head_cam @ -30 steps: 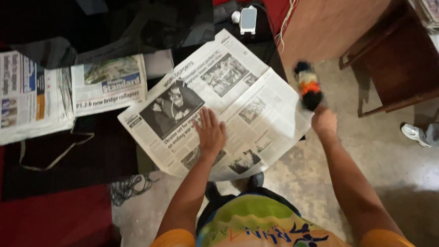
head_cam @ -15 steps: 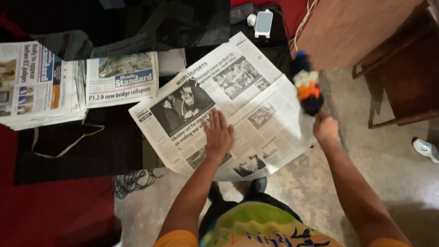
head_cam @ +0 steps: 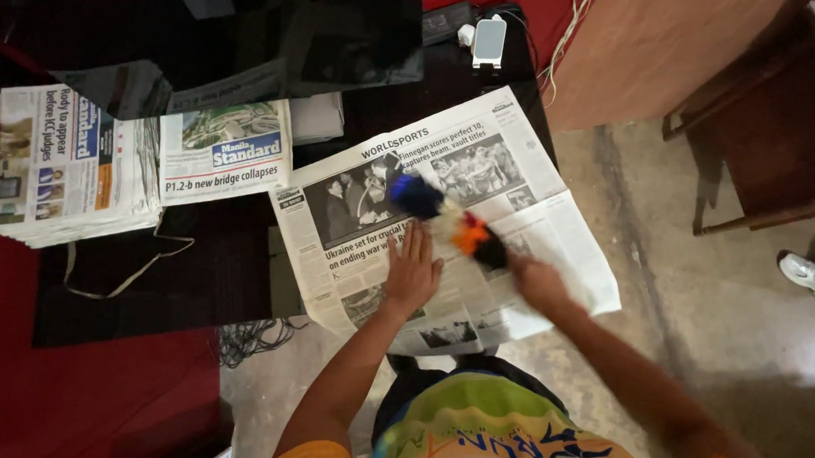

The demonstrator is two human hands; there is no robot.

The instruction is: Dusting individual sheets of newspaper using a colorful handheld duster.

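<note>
An open newspaper (head_cam: 443, 214) is spread on the dark table (head_cam: 199, 275), its near edge hanging over the table's front. It is pinned flat by the left hand (head_cam: 412, 270), palm down, fingers spread. A multicoloured duster (head_cam: 445, 216) — blue, white, orange and black — is gripped at its handle end by the right hand (head_cam: 538, 283), fingers closed round it, and lies across the page's middle, just beside the left fingertips.

Two further lots of papers are seen at the left: a thick stack of folded newspapers (head_cam: 70, 166) and one folded paper (head_cam: 226, 153) with a blue masthead band beside it. One white phone (head_cam: 488, 40) (upright, on a charger) stands at the table's far edge. A white shoe (head_cam: 805, 274) is seen at right.

Half a second before, the duster was held off the page's right edge; it has since been swept leftward onto the sheet, blurred.
</note>
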